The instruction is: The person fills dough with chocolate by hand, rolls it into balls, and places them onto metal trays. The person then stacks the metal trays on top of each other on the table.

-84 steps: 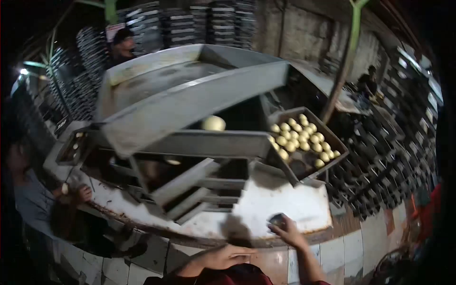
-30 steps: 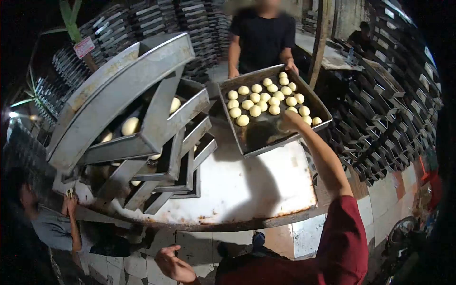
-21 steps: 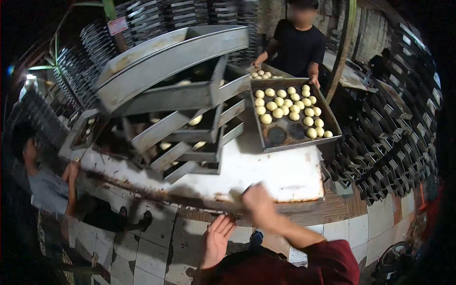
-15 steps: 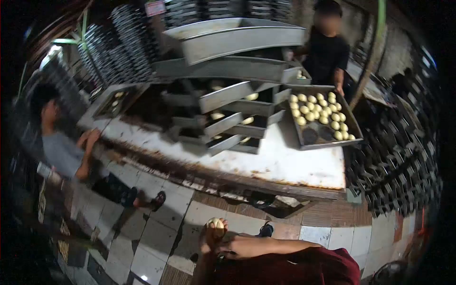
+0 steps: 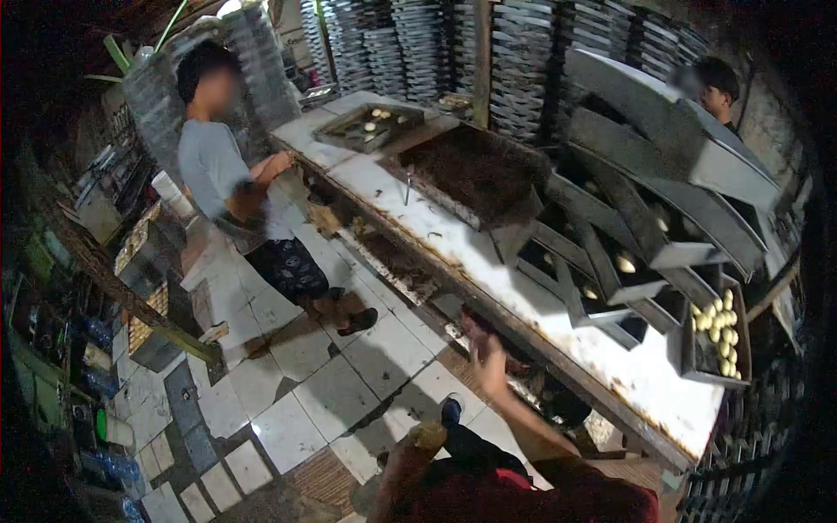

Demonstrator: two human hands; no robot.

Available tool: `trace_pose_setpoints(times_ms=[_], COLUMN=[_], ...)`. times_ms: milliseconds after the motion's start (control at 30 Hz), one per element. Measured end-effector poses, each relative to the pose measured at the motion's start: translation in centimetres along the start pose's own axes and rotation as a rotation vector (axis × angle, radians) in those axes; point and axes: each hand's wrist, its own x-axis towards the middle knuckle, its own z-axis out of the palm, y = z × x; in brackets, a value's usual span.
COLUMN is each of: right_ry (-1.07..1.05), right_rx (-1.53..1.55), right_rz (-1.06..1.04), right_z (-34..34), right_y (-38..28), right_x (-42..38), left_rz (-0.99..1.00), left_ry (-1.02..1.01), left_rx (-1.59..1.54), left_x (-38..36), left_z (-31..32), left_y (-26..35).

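Swung away from the bare left hand (image 5: 404, 460), the bare right hand (image 5: 490, 362) now hangs near the rusty-edged, white-topped table (image 5: 652, 382), half open, holding nothing that shows through the blur. Low in view, the left hand curls around a round, pale-yellow dough ball (image 5: 427, 434) (also blurred). The view has turned too: the dark metal tray (image 5: 713, 378) of small yellow dough balls (image 5: 722, 329) now sits far right, beside stacked grey metal trays (image 5: 684, 254).
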Motion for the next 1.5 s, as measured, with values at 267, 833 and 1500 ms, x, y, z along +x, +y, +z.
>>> trace_pose_setpoints(times_ms=[267,833,1500], right_ry=[0.395,-0.442,-0.087], right_rx=[0.682,-0.969,-0.431], right_rz=[0.523,0.042,0.041], right_z=[7.1,14.3,7.2], right_y=[2.1,0.8,5.0], right_x=[26.9,41.1,24.8], left_rz=[-0.195,-0.152,-0.287], left_ry=[0.093,-0.269,-0.546], left_rx=[-0.739,-0.950,-1.620], left_x=[14.7,39.5,49.4], left_z=[-5.0,-14.7,-17.4], left_y=[12.7,22.1,27.9])
